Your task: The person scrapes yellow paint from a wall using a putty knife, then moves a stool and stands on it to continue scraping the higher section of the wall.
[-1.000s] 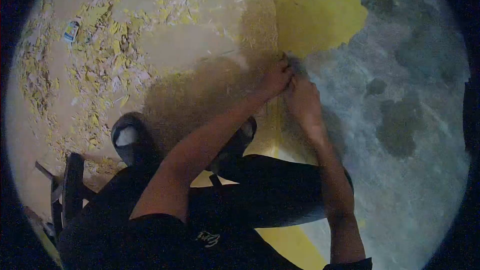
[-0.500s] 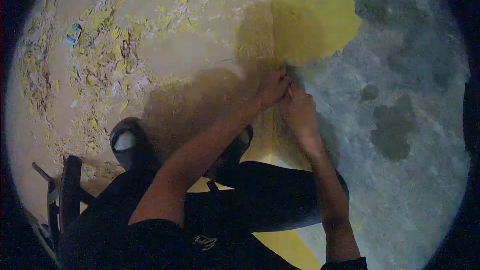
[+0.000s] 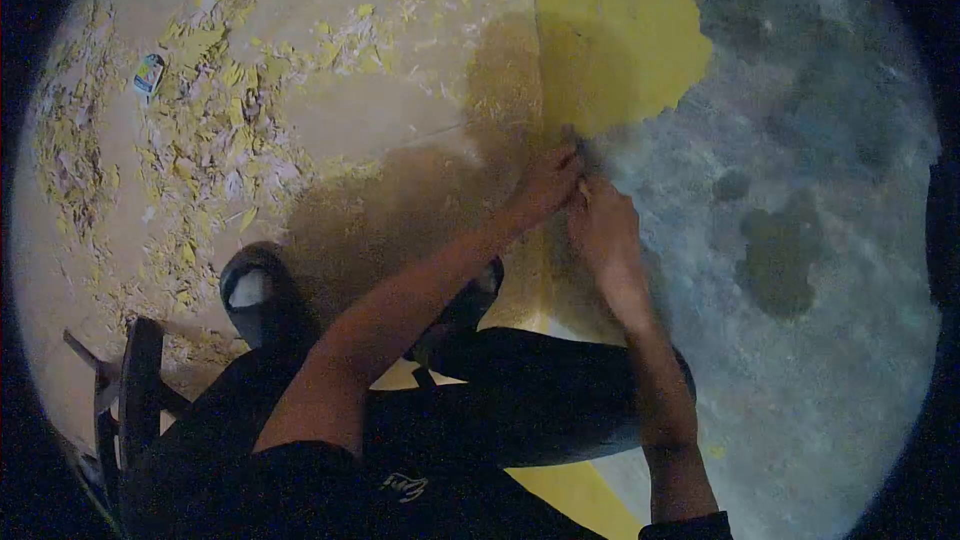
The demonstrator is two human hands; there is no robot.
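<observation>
A small packet (image 3: 149, 74) (multicoloured) lies beyond a dark frame (image 3: 143, 380).

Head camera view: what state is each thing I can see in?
Left hand: curled, close against the right hand
Right hand: curled; anything gripped too dark to tell
Yellow coating: ragged-edged, covering part of the wall
Wall: grey-blue where bare, darker patches
Flakes: scattered across the floor
Small packet: lying among flakes; open or sealed, unclear

Arms (image 3: 400, 295) extended, left hand (image 3: 550, 180) against right hand (image 3: 606, 225)

Head-worn view, steeply down onto the hands (image 3: 606, 227)
</observation>
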